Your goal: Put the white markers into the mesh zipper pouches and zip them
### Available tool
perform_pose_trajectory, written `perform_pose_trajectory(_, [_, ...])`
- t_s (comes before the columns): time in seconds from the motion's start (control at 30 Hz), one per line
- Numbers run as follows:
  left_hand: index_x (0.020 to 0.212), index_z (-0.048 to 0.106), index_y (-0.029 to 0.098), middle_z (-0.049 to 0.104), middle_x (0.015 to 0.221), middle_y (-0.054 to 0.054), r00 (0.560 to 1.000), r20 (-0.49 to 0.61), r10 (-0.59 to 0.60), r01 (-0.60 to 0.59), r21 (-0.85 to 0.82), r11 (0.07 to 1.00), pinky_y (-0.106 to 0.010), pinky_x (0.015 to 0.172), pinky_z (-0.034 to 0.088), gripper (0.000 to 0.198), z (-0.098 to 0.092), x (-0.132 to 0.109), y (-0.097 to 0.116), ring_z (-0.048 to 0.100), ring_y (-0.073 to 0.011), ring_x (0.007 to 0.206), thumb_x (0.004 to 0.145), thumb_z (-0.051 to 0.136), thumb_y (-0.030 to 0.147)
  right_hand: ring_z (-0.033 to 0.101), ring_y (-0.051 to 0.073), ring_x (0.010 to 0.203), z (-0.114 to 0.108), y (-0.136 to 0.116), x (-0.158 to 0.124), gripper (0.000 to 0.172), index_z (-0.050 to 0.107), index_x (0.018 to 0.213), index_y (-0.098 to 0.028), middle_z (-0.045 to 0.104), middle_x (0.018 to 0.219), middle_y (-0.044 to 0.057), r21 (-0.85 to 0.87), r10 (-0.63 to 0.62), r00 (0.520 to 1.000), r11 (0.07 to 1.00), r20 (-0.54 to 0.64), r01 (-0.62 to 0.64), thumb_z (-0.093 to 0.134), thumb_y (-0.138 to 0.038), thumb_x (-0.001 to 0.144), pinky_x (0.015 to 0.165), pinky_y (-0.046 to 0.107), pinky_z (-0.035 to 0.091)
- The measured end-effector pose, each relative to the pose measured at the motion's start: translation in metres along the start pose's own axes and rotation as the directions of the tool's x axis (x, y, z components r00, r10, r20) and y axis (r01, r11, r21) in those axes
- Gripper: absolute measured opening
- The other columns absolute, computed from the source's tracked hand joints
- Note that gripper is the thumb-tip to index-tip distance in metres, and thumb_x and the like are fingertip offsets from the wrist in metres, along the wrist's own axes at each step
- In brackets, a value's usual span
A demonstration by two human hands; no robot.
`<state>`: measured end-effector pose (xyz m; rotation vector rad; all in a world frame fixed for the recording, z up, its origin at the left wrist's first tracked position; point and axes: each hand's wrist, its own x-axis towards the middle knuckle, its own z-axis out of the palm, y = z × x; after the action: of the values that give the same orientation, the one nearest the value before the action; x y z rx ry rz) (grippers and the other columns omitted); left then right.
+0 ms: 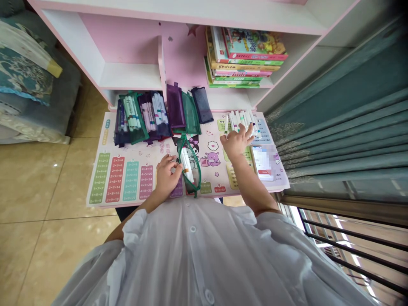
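Table [149, 151], printed top: left hand [168, 175] half curled, right hand [237, 142] spread, fingers apart. Green pouch [195, 163] lies open at the left fingertips, whether pinched cannot tell; white markers [186, 165] inside. Loose markers [236, 119] under right fingers, contact unclear.

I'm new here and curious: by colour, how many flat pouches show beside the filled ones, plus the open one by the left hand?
Flat purple pouch: 1
Flat green pouch: 1
Flat navy pouch: 1
Open green pouch: 1
Total: 4
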<state>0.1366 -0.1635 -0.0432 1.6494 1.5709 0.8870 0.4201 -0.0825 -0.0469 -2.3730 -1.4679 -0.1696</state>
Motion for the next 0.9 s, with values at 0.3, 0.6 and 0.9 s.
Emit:
perform_pose_trajectory(0.3, [0.065,0.061,0.024,0.072,0.122,-0.006,1.000,-0.001,0.022,-0.022,0.005,1.000,-0.052,0.117,0.039,0.025,-0.001,0.000,-0.003,0.050,-0.0308,0.139,0.085,0.063,0.039,0.025,0.044,0.153,-0.047,-0.032,-0.091,0.020,0.060,0.060,-0.022,0.056,0.145,0.011,0.266,-0.236,0.971,0.940,0.051,0.214,0.060,-0.028,0.079,0.114,0.063,0.033])
perform_pose_trajectory(0.6, [0.064,0.059,0.024,0.072,0.121,-0.007,0.999,-0.021,0.039,-0.039,-0.007,0.999,-0.052,0.117,0.039,0.025,0.001,0.001,-0.006,0.052,-0.0316,0.138,0.085,0.062,0.038,0.028,0.043,0.152,-0.052,-0.042,-0.133,0.020,0.058,0.058,-0.021,0.059,0.142,0.010,0.390,-0.425,0.903,0.843,0.064,0.369,0.067,-0.026,0.075,0.114,0.063,0.033])
perform_pose_trajectory(0.9, [0.066,0.060,0.024,0.073,0.120,-0.007,0.998,-0.037,0.042,-0.042,0.004,0.999,-0.052,0.117,0.039,0.024,0.001,0.001,-0.007,0.052,-0.0309,0.137,0.085,0.062,0.038,0.027,0.044,0.152,-0.053,-0.050,-0.138,0.019,0.061,0.059,-0.021,0.060,0.143,0.011,0.409,-0.453,0.884,0.833,0.115,0.374,0.070,-0.026,0.075,0.113,0.064,0.032])
